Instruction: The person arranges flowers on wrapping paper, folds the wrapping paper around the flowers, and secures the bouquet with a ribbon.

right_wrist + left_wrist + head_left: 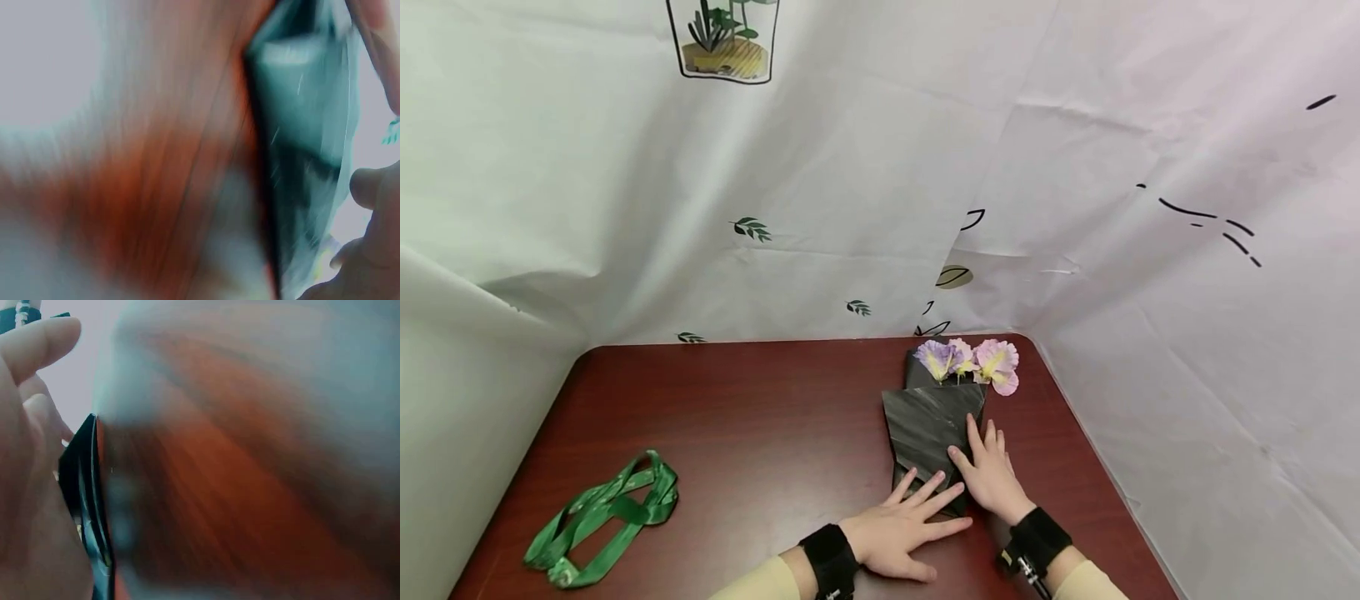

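A small bouquet in folded black wrapping paper [931, 421] lies flat at the right of the table. Pink and purple flowers [996, 362] show at its far end. My left hand [901, 532] has spread, straight fingers, their tips touching the wrapper's near end. Along the wrapper's right edge rests my right hand [991, 473], fingers extended, with the index and thumb on the paper. In the left wrist view the wrapper [82, 478] appears edge-on beside the hand. Glossy folds of the wrapper [306, 119] fill the right wrist view's right side, near the fingers [378, 240].
A looped green ribbon [658, 500] lies on the left of the reddish-brown table [760, 417]. Behind the table and along its sides hangs a white printed cloth [820, 167]. Black straps sit on both wrists.
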The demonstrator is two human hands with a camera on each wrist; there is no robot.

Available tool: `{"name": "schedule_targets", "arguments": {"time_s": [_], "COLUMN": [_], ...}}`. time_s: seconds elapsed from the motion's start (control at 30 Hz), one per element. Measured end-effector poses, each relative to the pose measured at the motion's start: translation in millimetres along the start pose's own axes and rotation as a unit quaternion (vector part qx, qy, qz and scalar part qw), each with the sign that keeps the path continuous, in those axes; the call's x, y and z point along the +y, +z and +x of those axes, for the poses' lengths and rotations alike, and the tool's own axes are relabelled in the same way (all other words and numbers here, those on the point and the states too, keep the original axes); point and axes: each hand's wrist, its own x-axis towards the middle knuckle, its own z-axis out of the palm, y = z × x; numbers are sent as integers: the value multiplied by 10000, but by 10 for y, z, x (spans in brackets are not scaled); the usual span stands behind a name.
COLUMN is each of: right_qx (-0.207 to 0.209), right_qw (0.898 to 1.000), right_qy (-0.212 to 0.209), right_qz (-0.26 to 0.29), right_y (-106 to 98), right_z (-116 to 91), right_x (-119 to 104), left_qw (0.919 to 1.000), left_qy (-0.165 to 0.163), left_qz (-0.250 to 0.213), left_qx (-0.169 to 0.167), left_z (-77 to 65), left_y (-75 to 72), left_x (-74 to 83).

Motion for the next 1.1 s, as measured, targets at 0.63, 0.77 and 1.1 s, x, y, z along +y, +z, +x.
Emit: {"name": "schedule_targets", "arguments": {"time_s": [0.63,0.77,1.1], "right_qx": [-925,-1289,-1026], "right_qw": [9900,9758,9767], "right_qy": [-759,-1298,-1211], "right_qz": [-751,-1200,-1446], "right_y": [87,159,-202], "right_z": [-634,-602,-489], "right_x": [-139,-114,486], "left_qw": [9668,9558,9453], "left_qy": [30,-232,-596], "left_qz": [-862,-846,-861], "left_qx": [2404,2806,3090], "left_z": [-411,-459,-581], "left_y": [-90,-96,-55], "left_x": [-235,-277,-325]}}
